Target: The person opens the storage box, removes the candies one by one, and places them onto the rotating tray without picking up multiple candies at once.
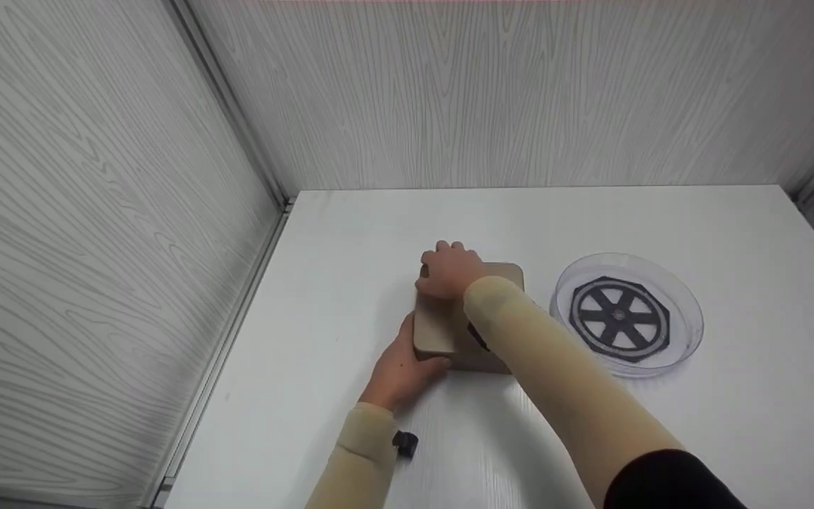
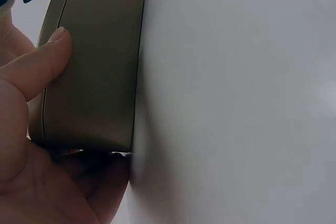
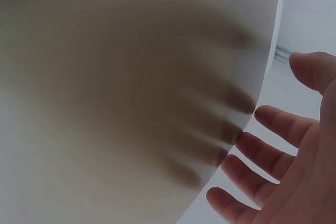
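A tan box (image 1: 442, 329) with rounded corners lies on the white table, a thin seam running along its side near the top. My left hand (image 1: 403, 371) grips its near left corner. In the left wrist view the thumb (image 2: 59, 45) presses the box's side (image 2: 100, 72), while the other fingers reach round the end, partly hidden. Over the far left part of the box's top is my right hand (image 1: 449, 272). The right wrist view has its fingers (image 3: 252, 174) slightly bent and spread, tips at the glossy surface (image 3: 131, 103) that mirrors them, thumb held apart.
To the right of the box stands a clear round dish (image 1: 697, 314) with a black spoked wheel-like piece (image 1: 619, 318) in it. A small black object (image 1: 405, 444) sits beside the left wrist. Wood-grain panels (image 1: 449, 92) rise at the back and sides.
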Available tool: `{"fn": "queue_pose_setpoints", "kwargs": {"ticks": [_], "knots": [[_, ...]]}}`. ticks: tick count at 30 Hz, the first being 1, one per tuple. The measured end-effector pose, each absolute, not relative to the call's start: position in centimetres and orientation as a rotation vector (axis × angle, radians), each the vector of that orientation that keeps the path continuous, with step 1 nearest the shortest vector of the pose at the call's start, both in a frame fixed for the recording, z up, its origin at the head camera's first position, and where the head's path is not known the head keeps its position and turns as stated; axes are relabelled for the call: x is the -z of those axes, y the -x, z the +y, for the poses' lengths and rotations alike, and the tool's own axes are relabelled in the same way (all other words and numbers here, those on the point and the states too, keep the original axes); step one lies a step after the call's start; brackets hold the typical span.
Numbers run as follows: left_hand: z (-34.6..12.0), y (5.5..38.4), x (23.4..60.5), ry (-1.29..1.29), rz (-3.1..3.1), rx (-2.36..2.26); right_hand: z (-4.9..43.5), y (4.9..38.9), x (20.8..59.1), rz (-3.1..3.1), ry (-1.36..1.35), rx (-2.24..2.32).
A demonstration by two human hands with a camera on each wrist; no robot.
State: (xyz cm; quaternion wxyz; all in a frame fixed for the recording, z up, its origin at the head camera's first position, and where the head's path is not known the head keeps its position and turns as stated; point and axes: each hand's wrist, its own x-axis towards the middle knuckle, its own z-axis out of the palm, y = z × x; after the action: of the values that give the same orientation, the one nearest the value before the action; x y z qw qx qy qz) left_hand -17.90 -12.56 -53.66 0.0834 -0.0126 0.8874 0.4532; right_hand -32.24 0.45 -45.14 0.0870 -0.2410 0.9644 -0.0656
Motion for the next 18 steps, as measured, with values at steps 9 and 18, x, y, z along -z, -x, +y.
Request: {"fn": "queue_pose_setpoints", "kwargs": {"ticks": [9, 18], "knots": [[-11.6, 17.4, 53.4, 0.026, 2.647, -1.389, 1.1, 33.5, 45.7, 2.855, 0.647, 0.283], [-10.9, 16.5, 53.2, 0.003, 2.630, -1.445, 1.3, 33.7, 45.9, 2.834, 0.632, 0.260]]}}
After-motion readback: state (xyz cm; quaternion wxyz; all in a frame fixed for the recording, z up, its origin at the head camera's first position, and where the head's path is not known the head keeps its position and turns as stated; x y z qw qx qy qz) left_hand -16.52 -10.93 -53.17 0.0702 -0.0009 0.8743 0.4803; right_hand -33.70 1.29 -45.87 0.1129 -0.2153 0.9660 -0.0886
